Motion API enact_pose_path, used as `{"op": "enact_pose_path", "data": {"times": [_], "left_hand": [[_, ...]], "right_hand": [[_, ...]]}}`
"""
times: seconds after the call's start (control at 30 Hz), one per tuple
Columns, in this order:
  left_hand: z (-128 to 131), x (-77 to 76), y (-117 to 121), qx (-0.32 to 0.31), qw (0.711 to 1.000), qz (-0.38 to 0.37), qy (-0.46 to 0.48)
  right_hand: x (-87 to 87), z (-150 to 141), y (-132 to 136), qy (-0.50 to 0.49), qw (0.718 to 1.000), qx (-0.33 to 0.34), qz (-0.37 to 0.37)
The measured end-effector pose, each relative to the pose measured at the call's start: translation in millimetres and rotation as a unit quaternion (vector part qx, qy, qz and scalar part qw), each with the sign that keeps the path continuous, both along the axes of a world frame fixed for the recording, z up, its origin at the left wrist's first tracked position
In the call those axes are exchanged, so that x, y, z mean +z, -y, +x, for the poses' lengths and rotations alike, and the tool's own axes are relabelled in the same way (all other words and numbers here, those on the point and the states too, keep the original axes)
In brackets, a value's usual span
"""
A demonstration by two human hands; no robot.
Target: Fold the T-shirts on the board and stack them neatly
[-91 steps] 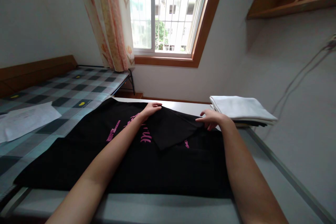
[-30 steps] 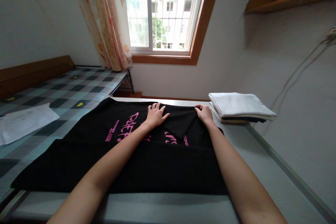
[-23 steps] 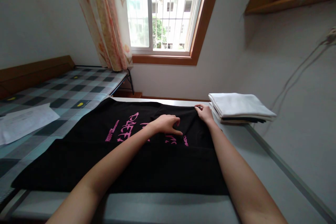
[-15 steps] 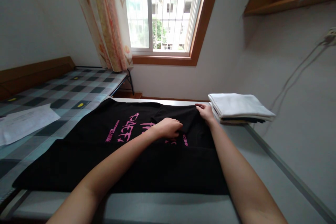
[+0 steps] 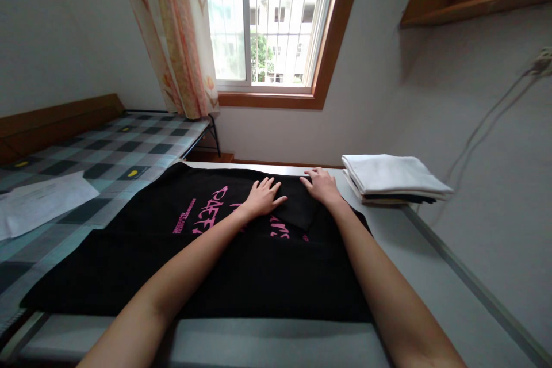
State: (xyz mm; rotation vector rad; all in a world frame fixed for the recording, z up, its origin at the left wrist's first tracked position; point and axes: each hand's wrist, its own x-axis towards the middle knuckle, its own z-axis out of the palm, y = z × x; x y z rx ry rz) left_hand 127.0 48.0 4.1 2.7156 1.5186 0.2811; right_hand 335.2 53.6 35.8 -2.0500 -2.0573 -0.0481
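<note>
A black T-shirt (image 5: pixel 267 276) with pink lettering lies spread across the white table, its left part reaching toward the checked bed. The sleeve (image 5: pixel 297 207) is folded inward over part of the lettering near the far edge. My left hand (image 5: pixel 263 196) rests flat on the shirt beside this folded sleeve, fingers spread and holding nothing. At the sleeve's far right corner, my right hand (image 5: pixel 321 185) lies on the black cloth with its fingers extended. My forearms hide some of the shirt and its print.
A stack of folded white and dark cloths (image 5: pixel 394 175) sits at the table's far right. Left of the table (image 5: pixel 414 282) is a bed with a checked cover (image 5: pixel 99 149) and paper sheets (image 5: pixel 47 201) on it. A curtain (image 5: pixel 185 40) hangs beside the window.
My left hand has let go of the sleeve, moved left and flattened with fingers spread. My right hand has shifted left from the shirt's corner. The sleeve now lies flatter.
</note>
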Motion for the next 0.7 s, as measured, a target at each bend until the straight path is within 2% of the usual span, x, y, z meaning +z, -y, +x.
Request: {"op": "enact_pose_path", "data": {"times": [0.1,0.2,0.37,0.5,0.6,0.7], "left_hand": [[-4.1,-7.4,-7.2,0.019,1.0,-0.022,0.006],[-4.5,-10.1,-11.3,0.027,0.999,-0.031,0.013],[-2.8,-9.2,-17.5,0.028,0.998,-0.06,0.011],[-1.2,-2.9,-23.9,0.021,0.997,-0.077,0.007],[-0.4,3.2,-27.6,0.036,0.998,-0.051,0.025],[-1.0,5.1,-30.4,0.091,0.995,-0.006,0.047]], "right_hand": [[-7.7,-15.3,2.5,0.035,0.992,-0.023,-0.116],[-19.2,-21.0,2.4,0.046,0.984,-0.045,-0.163],[-33.8,-11.8,-6.3,0.021,0.989,-0.034,-0.142],[-35.3,-7.7,-10.1,0.017,0.991,-0.031,-0.132],[-31.0,-11.9,-8.2,0.03,0.992,-0.029,-0.119],[-28.1,-18.1,-5.6,0.033,0.994,-0.01,-0.106]]}}
